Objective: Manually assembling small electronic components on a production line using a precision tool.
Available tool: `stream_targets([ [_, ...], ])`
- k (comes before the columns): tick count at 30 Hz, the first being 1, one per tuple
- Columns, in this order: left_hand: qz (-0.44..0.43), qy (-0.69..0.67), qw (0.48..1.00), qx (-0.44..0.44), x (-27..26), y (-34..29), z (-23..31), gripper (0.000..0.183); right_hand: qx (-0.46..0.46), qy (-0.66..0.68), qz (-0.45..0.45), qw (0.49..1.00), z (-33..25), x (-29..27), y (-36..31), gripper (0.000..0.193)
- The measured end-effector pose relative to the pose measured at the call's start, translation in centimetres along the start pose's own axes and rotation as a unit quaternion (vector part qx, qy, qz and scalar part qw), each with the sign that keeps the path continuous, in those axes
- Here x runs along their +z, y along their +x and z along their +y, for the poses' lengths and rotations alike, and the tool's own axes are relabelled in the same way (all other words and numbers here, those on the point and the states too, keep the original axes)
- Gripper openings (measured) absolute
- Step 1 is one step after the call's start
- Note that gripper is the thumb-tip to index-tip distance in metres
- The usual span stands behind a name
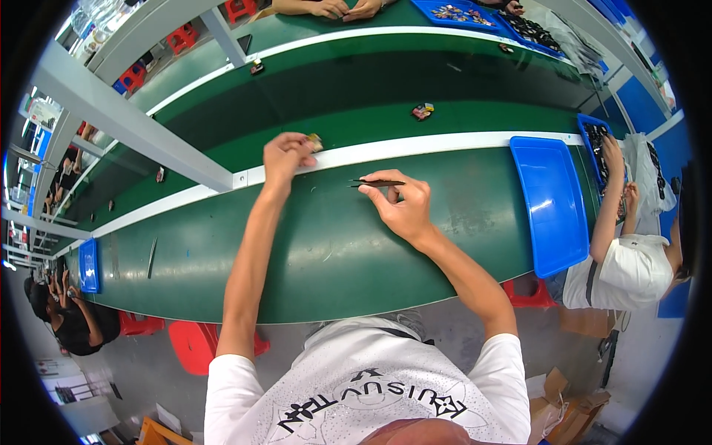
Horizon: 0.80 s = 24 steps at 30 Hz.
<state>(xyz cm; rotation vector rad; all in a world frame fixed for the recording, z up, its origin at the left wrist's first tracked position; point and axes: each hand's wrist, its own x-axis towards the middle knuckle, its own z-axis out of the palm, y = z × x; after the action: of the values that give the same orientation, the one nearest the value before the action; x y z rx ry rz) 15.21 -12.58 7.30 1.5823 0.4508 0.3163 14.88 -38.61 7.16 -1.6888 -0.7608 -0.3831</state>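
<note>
My left hand (286,161) reaches over the white rail, with its fingers bent together at a small yellowish part (315,141). That part shows beyond the fingertips, at the near edge of the green conveyor belt; its details are too small to make out. Dark tweezers (383,182) are pinched in my right hand (406,205). Their tips point left above the green worktable (334,252), apart from the left hand and with nothing visible between them.
Small colourful parts (423,111) lie on the belt (356,81). At right stands a blue tray (549,215), with a co-worker's hands (612,156) beyond it at another tray. A grey post (141,115) slants on the left. Another person's hands (345,9) rest across the belt.
</note>
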Motion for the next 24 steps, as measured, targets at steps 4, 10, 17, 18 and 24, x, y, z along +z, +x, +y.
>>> stream_targets([
  [4, 0.106, 0.170, 0.979, 0.046, -1.1, 4.7, 0.5, 0.028, 0.004, -0.003, 0.009, 1.000, 1.6, 0.3, -0.3, 0.014],
  [10, 0.317, 0.424, 0.820, 0.218, -2.5, 6.3, -2.0, 0.041, -0.059, -0.028, -0.013, 0.998, 0.3, -0.2, -0.1, 0.012],
  [17, -0.030, 0.168, 0.980, 0.102, 9.0, 5.3, 0.1, 0.020, -0.106, -0.046, -0.036, 0.993, 0.7, -0.2, -0.8, 0.012],
  [18, -0.067, 0.157, 0.982, 0.076, 10.7, 5.7, 0.4, 0.019, -0.107, -0.041, -0.034, 0.993, 0.6, 0.0, -0.7, 0.012],
  [24, -0.098, 0.274, 0.957, -0.017, 17.9, 7.2, 1.8, 0.034, -0.109, -0.056, -0.063, 0.990, 0.5, 0.4, -0.4, 0.013],
])
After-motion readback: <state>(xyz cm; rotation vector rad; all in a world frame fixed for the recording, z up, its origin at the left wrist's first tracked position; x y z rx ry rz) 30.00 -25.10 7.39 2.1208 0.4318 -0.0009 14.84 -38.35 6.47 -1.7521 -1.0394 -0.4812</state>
